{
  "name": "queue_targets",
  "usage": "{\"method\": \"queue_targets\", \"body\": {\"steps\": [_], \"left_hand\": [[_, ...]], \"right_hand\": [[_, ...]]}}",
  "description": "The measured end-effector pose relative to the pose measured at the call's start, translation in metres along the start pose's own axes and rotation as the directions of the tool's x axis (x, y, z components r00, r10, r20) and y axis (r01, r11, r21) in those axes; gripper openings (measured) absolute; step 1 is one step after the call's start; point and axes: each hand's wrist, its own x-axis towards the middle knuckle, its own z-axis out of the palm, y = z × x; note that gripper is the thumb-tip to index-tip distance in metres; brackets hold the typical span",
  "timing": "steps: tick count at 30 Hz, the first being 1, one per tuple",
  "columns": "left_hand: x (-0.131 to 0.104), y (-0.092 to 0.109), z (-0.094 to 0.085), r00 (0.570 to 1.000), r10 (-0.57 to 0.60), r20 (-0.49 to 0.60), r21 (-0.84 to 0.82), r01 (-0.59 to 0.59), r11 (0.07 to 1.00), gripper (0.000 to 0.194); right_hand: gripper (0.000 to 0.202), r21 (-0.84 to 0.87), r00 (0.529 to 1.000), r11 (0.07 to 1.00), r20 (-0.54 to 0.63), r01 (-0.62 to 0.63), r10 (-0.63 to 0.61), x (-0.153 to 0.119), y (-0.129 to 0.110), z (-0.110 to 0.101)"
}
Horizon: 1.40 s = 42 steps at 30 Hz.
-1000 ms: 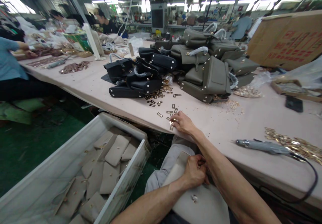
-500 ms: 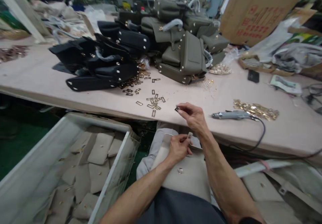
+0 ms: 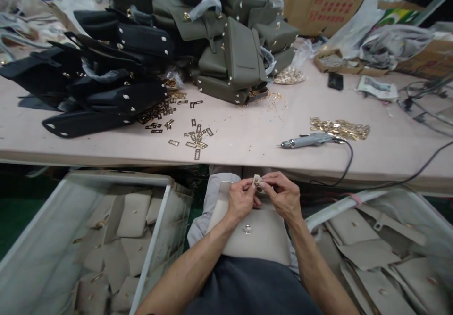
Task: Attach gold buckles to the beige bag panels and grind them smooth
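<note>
Left hand [image 3: 241, 197]: fingers pinched closed on beige tab [image 3: 255, 178]. Right hand [image 3: 284, 196]: fingers closed on small metal plate [image 3: 259, 189] against tab. Clasp [image 3: 247, 229] present on bag piece [image 3: 251, 246], on lap, six o'clock; plate apparently being fitted, seating unclear. Tab points twelve o'clock, long axis twelve–six. Driver [image 3: 307, 140] unheld on worktop [image 3: 240, 151], toward two.

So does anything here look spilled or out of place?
Perhaps: metal plates lie loose in front of the black bags, and tiny gold bits are scattered beside the olive bags, uncontained, as if spilled. No damage shows.
</note>
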Motion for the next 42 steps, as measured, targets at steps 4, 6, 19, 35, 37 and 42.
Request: {"method": "queue_targets", "body": {"steps": [4, 6, 19, 35, 37, 42], "left_hand": [[-0.003, 0.002, 0.001, 1.000, 0.016, 0.001, 0.023, -0.016, 1.000, 0.046], [-0.004, 0.003, 0.000, 1.000, 0.018, 0.014, 0.032, -0.018, 0.999, 0.047], [-0.007, 0.003, 0.004, 0.998, 0.005, -0.069, -0.026, -0.007, 1.000, 0.047], [-0.004, 0.007, -0.006, 0.995, -0.040, 0.090, -0.037, 0.044, 0.998, 0.047], [-0.004, 0.006, -0.007, 0.994, -0.043, 0.102, -0.044, 0.048, 0.998, 0.049], [-0.003, 0.004, -0.009, 0.992, -0.023, 0.128, -0.076, 0.033, 0.997, 0.044]], "right_hand": [[0.009, 0.031, 1.000, 0.999, -0.019, -0.008, 0.009, 0.003, 0.001, 0.002], [0.010, 0.066, 1.000, 0.998, -0.024, -0.009, 0.011, 0.006, 0.003, 0.003], [0.026, 0.170, 0.951, 0.938, -0.020, -0.302, 0.309, -0.004, 0.018, 0.001], [0.017, 0.144, 0.966, 0.957, 0.096, -0.252, 0.239, 0.006, 0.007, -0.002], [0.017, 0.130, 0.967, 0.960, 0.080, -0.249, 0.240, 0.005, 0.006, 0.001], [0.015, 0.111, 0.974, 0.968, 0.035, -0.226, 0.224, 0.004, 0.002, 0.004]]}}
